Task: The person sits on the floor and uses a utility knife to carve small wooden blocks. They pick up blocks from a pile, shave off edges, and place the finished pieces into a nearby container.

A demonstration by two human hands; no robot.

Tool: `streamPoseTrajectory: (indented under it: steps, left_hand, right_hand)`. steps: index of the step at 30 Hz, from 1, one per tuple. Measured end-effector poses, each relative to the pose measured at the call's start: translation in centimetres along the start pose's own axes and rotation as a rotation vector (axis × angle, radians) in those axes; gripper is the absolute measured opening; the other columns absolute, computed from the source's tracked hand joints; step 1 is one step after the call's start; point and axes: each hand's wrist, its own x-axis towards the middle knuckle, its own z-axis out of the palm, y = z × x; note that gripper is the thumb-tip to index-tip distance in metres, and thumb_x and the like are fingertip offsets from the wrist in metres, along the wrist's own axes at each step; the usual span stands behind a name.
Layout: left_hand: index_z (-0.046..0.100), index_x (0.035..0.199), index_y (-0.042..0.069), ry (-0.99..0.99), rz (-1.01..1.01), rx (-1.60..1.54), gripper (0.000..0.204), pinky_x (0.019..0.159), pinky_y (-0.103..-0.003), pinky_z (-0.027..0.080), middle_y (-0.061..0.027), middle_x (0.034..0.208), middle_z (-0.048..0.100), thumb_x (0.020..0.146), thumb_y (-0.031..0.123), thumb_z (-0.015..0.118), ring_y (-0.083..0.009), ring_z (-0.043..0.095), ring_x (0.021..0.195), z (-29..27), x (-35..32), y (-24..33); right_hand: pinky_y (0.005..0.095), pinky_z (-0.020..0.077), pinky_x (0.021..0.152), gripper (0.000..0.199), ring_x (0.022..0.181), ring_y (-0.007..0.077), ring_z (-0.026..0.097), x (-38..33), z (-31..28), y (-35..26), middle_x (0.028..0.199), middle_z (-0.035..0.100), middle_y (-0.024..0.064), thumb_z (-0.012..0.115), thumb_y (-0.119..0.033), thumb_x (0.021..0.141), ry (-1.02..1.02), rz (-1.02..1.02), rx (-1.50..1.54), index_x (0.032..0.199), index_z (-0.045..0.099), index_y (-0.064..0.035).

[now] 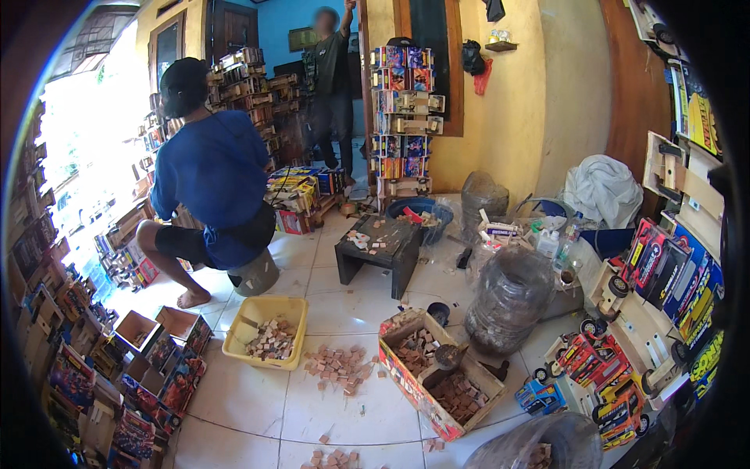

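Nearest the lens, at the bottom centre of the frame: a scatter of small wooden blocks (332, 458) on the white tiled floor (234, 399), partly cut off by the lower edge. Just above them lies a looser heap of blocks (337, 367), between the yellow tub (294, 338) at left and the printed cardboard box (406, 381) at right, both of which hold more blocks.

We judge the blocks light, stiff and dry, unlikely to slip or break; each would take a pinch across two flat faces, or several scooped by the handful.

Our own hands do not appear anywhere in the frame, so we cannot tell whether either hand is wide, narrow or holding something.

Hard to read: the clear plastic bag (539, 447) at lower right is cropped, its contents hazy. The roll of clear plastic (509, 301) hides what sits behind it. A person in a blue shirt (212, 184) squats with back turned, hands concealed. The left rim is washed out by daylight.
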Motion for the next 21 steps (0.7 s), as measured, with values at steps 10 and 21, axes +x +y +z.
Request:
streamPoseTrajectory:
  steps: [10,21]
  left_hand:
    - [0.072,0.115,0.004,0.547,0.222,0.356,0.026,0.08,-0.048,0.058,-0.0203,0.103,0.075,0.093,0.018,0.076,-0.0396,0.072,0.09,1.2,5.9,-5.4]
    - [0.06,0.139,0.01,0.342,0.057,1.14,0.056,0.107,-0.057,0.046,-0.024,0.148,0.056,0.092,0.036,0.078,-0.0432,0.052,0.133,-5.3,-3.0,-5.4]
  right_hand:
    - [0.0408,0.0542,0.089,0.043,0.103,0.0283,0.067,0.1,0.5,2.6,0.111,0.072,0.0164,0.06,-0.041,0.11,0.221,0.036,-0.044,0.132,0.064,-0.0039]
    - [0.0405,0.0541,0.081,0.033,0.093,0.0227,0.067,-1.2,-1.4,-0.1,0.103,0.071,0.0131,0.069,-0.031,0.103,0.076,-0.395,0.191,0.122,0.068,-0.0044]
